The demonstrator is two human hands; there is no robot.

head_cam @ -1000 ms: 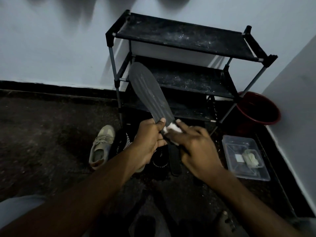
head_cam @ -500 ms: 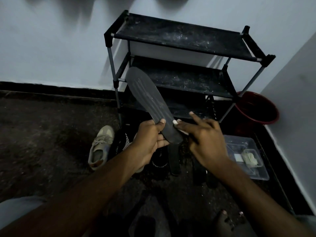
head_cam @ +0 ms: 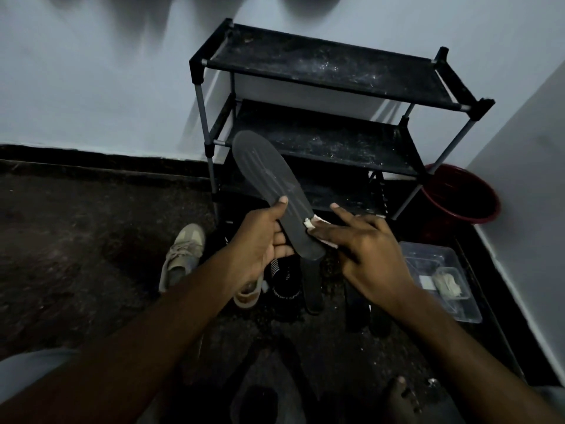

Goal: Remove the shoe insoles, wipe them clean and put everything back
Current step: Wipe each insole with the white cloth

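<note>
So the dark grey insole is up off the floor, held out in front of the shoe rack, long end slanting off toward 11 o'clock and the narrower heel end pointing down toward 5. The left hand has it near that heel end, thumb clamped flat on the top face and fingers curled underneath, so most of the insole sticks out past the grip.

The right hand comes in from 3 o'clock with a small white wipe against the insole's right edge. The index finger sticks out straight, and the wipe looks pinched under the other fingers, though the thumb is hidden, so I can't swear to it.

Right below, on the dark floor, a second insole lies lengthwise beside a black shoe. At 9 o'clock from those sits a beige sneaker, toe pointing at the wall.

Over at 3 o'clock there's a clear plastic tub with some folded whitish bits inside. Behind it, around 2 o'clock, a red bucket is tucked in the corner.

The black shoe rack stands against the pale wall at 12 o'clock, shelves dusty. Bare toes show at the bottom edge, about 5 o'clock.
</note>
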